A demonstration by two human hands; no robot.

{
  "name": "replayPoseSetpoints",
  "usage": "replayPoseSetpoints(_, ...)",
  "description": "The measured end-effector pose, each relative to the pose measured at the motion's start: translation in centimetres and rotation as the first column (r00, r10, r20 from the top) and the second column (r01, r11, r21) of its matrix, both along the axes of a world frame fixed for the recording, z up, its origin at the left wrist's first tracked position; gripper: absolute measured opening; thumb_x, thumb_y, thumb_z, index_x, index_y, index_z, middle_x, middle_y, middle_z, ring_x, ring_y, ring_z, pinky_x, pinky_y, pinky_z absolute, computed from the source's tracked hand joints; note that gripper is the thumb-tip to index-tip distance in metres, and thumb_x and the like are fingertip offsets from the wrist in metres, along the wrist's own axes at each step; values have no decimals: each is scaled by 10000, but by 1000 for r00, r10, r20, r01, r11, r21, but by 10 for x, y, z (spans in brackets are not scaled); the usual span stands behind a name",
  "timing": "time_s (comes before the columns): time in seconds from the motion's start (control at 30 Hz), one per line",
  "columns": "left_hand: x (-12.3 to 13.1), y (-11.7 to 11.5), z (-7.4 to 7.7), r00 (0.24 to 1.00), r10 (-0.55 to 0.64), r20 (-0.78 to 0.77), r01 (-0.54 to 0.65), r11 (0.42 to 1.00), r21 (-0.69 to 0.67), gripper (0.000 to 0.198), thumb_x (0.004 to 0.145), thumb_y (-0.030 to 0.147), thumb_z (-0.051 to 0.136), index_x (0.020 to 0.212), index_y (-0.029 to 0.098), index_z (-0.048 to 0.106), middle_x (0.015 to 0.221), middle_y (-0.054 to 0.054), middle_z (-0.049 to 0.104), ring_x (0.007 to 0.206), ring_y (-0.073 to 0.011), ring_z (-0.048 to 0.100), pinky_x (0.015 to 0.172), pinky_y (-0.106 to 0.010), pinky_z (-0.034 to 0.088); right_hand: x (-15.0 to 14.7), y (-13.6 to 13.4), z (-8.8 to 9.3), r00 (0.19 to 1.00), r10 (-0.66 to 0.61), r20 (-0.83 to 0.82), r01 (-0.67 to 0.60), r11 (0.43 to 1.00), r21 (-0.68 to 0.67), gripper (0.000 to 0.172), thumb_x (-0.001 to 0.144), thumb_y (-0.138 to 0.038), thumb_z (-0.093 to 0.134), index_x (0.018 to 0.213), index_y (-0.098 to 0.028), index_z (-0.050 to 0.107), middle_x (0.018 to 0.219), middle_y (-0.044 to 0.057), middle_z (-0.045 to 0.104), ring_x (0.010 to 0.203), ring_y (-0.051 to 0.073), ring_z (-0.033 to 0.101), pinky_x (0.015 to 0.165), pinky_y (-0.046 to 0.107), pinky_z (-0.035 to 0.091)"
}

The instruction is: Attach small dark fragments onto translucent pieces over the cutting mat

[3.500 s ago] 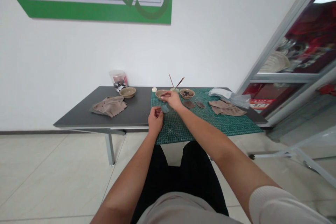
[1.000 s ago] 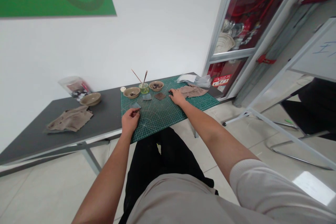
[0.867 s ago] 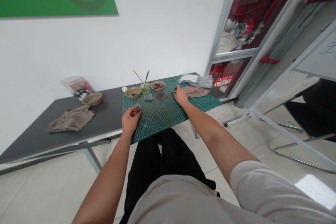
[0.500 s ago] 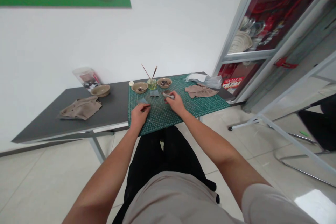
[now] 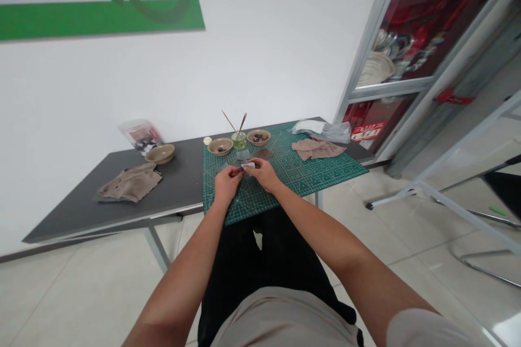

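Over the green cutting mat, my two hands meet close together. My left hand is closed in a pinch on a small dark piece, mostly hidden by the fingers. My right hand grips a small whitish wad, cloth or paper, which touches or nearly touches the dark piece. Just beyond the fingers lie a grey-blue flat square and a brown flat square. Behind them stand a bowl with a few dark bits, a glass jar holding two brushes and a bowl of dark pieces.
A brown cloth and a clear plastic bag lie on the mat's right. Leftward on the dark table are another cloth, a bowl and a clear tub. The wall stands behind.
My right hand has moved left with the whitish wad, away from the brown square, and now meets my left hand. My left hand has come slightly right. The view has tilted up slightly.
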State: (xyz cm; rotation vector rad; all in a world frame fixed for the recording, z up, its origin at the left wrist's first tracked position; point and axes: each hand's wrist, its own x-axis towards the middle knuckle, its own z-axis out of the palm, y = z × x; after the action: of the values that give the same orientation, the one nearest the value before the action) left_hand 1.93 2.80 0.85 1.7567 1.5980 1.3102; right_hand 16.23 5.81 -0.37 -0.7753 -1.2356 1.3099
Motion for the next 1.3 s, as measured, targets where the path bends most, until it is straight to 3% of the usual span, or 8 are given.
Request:
replayPoseSetpoints(0.1, -1, -3, -1, 994, 7, -113, 0, 998, 60, 142, 777, 289, 614, 823, 191, 707, 737, -15, 658, 687, -156, 582, 675, -273, 432, -1, -1, -3, 1000, -2, -14, 3, 997, 71, 453, 614, -330, 756, 1021, -188, 614, 824, 3, 664, 771, 152, 605, 736, 286, 476)
replayPoseSetpoints(0.2, -1, -6, 1, 983, -20, -184, 38, 995, 97, 151, 794, 275, 591, 854, 197, 706, 757, -21, 646, 713, -163, 572, 689, -279, 428, -2, -1, -5, 1000, -28, 2, 27, 998, 63, 412, 614, -336, 751, 975, -186, 619, 801, 2, 667, 748, 146, 601, 731, 280, 477)
replayPoseSetpoints(0.3, -1, -7, 1, 990, -2, -141, 12, 997, 75, 150, 784, 269, 595, 879, 195, 685, 721, -4, 630, 654, -151, 547, 646, -270, 417, -1, -2, -5, 998, -41, 40, 38, 998, 59, 294, 635, -354, 737, 848, -181, 632, 760, -5, 648, 696, 135, 575, 684, 267, 464)
replayPoseSetpoints(0.47, -1, -5, -1, 992, 45, -118, -37, 997, 72, 49, 731, 239, 620, 742, 195, 641, 647, 23, 591, 609, -135, 522, 609, -251, 401, 0, -6, -1, 996, -44, 75, 38, 996, 79, 276, 651, -380, 726, 827, -188, 633, 719, -21, 620, 652, 125, 550, 637, 256, 449)
replayPoseSetpoints(0.67, -2, -6, -2, 995, -4, -101, 11, 998, 68, 99, 730, 250, 637, 798, 192, 679, 696, 4, 625, 659, -147, 565, 652, -265, 435, 0, -5, -1, 989, -31, 144, 17, 994, 104, 238, 687, -380, 702, 777, -169, 639, 692, -25, 608, 618, 111, 539, 595, 239, 435)
replayPoseSetpoints(0.83, -2, -8, -3, 1000, -9, 2, 9, 999, 41, 157, 767, 295, 620, 852, 177, 678, 728, -3, 663, 654, -144, 591, 653, -264, 456, 0, -7, 1, 998, 9, 64, -12, 999, 34, 284, 659, -411, 741, 750, -155, 655, 674, -16, 617, 621, 118, 557, 624, 264, 485)
replayPoseSetpoints(1.03, -1, -9, -5, 999, -43, -14, 44, 998, 52, 146, 758, 295, 630, 836, 179, 674, 723, 0, 671, 649, -143, 592, 648, -262, 462, 0, -9, 4, 999, 14, -35, -16, 998, -59, 348, 586, -437, 793, 756, -157, 676, 737, 10, 659, 679, 142, 594, 650, 295, 525)
replayPoseSetpoints(1.3, -2, -10, -2, 998, -57, 0, 57, 997, 52, 137, 748, 286, 635, 829, 185, 680, 723, -1, 682, 641, -142, 596, 641, -263, 472, 0, -10, 5, 999, -9, -39, 7, 998, -55, 330, 586, -434, 785, 731, -162, 666, 721, 6, 658, 679, 133, 588, 629, 260, 505)
